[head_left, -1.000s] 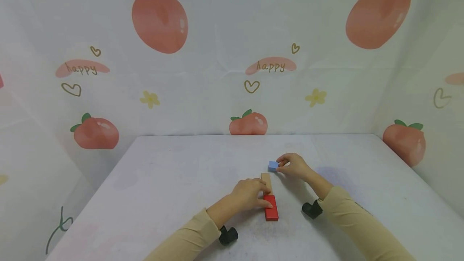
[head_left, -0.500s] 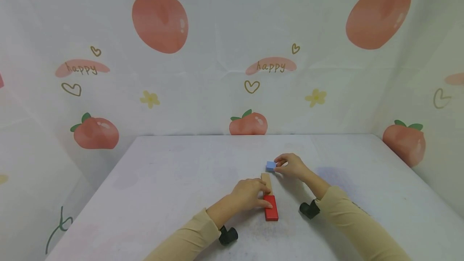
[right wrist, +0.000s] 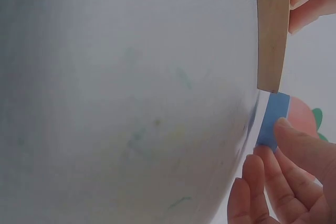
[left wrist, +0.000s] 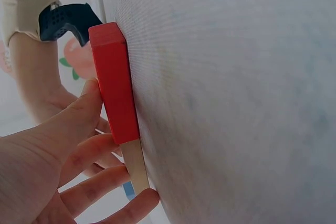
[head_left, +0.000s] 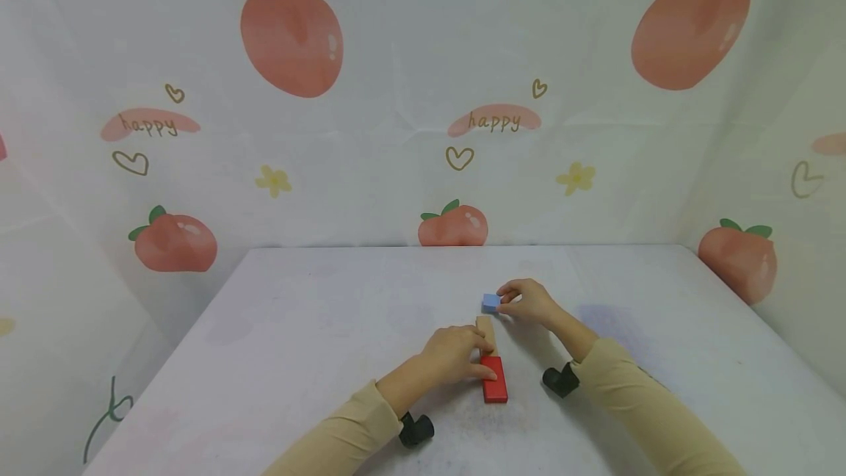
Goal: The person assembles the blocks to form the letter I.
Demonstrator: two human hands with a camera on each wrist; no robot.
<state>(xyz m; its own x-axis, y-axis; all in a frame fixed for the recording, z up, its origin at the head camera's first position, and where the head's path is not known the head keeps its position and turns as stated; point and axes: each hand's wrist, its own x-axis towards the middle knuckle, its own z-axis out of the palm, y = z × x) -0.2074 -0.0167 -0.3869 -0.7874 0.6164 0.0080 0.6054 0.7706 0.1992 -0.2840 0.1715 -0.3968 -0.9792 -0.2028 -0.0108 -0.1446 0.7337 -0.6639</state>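
A red block (head_left: 494, 390) and a plain wooden block (head_left: 485, 325) lie end to end on the white table. My left hand (head_left: 452, 353) rests over them, its thumb on the red block and its fingers spread toward the wooden one. In the left wrist view the fingertips touch the wooden block (left wrist: 134, 165). Just beyond the wooden block's far end is a small blue block (head_left: 490, 303). My right hand (head_left: 531, 305) pinches it between thumb and fingers from the right. In the right wrist view the blue block (right wrist: 274, 121) is close to the wooden block's end.
The table (head_left: 317, 351) reaches back to a white curtain (head_left: 390, 42) printed with fruit, hearts and flowers. Black wrist mounts (head_left: 416, 430) hang under both sleeves, low over the table.
My right hand has slid the blue block a little to the left, bringing it in line behind the wooden block. The left hand and the other two blocks have stayed still.
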